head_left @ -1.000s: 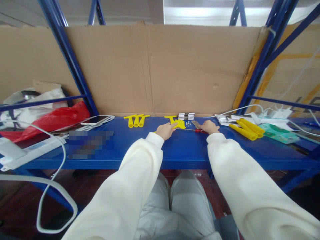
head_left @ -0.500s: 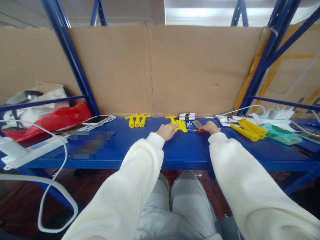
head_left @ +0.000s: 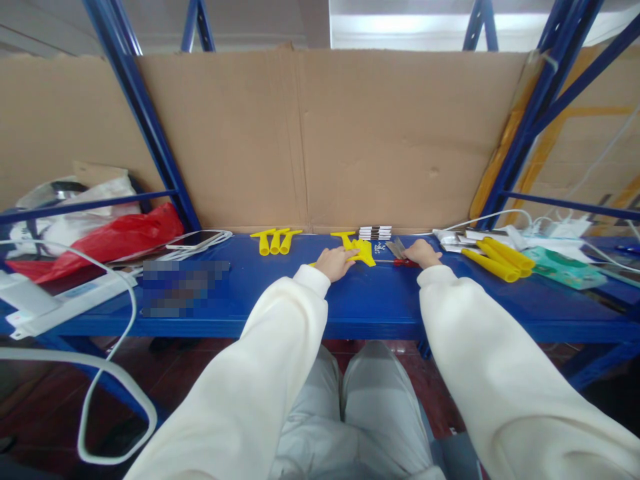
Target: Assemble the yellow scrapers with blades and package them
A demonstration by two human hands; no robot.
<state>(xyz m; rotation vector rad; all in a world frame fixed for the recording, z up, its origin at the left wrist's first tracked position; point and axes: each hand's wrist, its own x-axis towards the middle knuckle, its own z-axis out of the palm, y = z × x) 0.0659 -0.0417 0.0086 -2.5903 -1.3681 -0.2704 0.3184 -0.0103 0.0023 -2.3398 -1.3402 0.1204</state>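
Note:
My left hand (head_left: 335, 265) is closed on a yellow T-shaped plastic handle (head_left: 366, 253), its wide end pointing right. Another yellow T-shaped piece (head_left: 343, 235) lies just behind it. Over on the right, my right hand (head_left: 423, 253) has its fingers closed at the edge of thin grey flat plates (head_left: 397, 249); how many they grip is hidden. Beneath those plates a screwdriver with a red handle (head_left: 404, 263) lies on the table, its shaft toward the yellow handle. Small silvery bits (head_left: 381, 249), too small to name, are scattered between the hands.
Three yellow T-shaped handles (head_left: 275, 242) stand in a row at the back left. Black-and-white small packs (head_left: 375, 233) sit by the cardboard wall (head_left: 400, 133). Yellow tubes (head_left: 505, 259) and a green packet (head_left: 563, 267) lie right; a phone (head_left: 193, 240) and white power strip (head_left: 70, 303) lie left.
The grey plates by my right hand have tilted and look slightly fanned apart. My left hand and the yellow handle have stayed in place.

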